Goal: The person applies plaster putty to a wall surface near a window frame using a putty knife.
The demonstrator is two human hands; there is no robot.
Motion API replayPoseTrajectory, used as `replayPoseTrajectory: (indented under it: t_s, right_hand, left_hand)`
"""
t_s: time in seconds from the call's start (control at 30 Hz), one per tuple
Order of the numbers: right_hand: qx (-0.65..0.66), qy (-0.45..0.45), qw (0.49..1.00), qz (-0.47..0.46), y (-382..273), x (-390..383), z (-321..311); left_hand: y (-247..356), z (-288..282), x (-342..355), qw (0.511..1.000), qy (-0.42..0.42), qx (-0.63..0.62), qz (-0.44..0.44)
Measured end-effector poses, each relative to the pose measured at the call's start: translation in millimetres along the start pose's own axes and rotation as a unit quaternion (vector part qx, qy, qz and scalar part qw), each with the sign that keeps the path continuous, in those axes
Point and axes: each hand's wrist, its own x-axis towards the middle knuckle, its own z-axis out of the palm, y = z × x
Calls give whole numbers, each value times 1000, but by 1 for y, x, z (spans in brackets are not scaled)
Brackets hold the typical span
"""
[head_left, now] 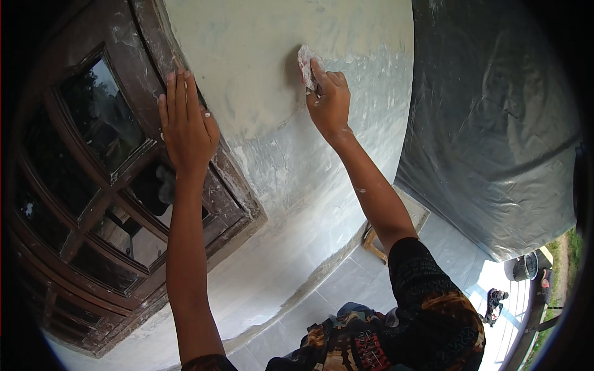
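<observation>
We've got our right hand (330, 102) up on the wall (272, 74), fingers pinched around a small white pad (305, 65) that's pressed flat against the plaster, about where the smoother pale green patch meets the streaky grey-white bit. Left hand (185, 127) is spread open and flat, holding nothing, resting on the paint-spattered brown window frame (238, 191) right at the wall's edge. Grey sheeting (495, 123) hangs off to the right, and a wooden stool (377, 238) sits below on the tiled floor (359, 278).

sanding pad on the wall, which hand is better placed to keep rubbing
Right. The right hand already grips the sanding pad against the wall; the left hand lies flat on the window frame.
</observation>
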Motion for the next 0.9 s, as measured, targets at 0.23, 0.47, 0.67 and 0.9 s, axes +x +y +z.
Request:
replayPoseTrajectory:
  t_s: [0.23,0.47,0.67,0.9]
  right_hand:
    - [18,-74,997,-30,-29,-74,0]
    - [-4,-14,1000,2,-7,3,-5]
    - [26,-74,996,-42,-31,-64,6]
    - [32,8,999,-4,-10,-10,-6]
  left_hand:
    - [-2,0,-4,1000,-6,6,-2]
    - [0,1,0,1000,3,-6,0]
    - [-4,2,-5,1000,-3,7,-10]
    - [1,1,-3,1000,7,3,-3]
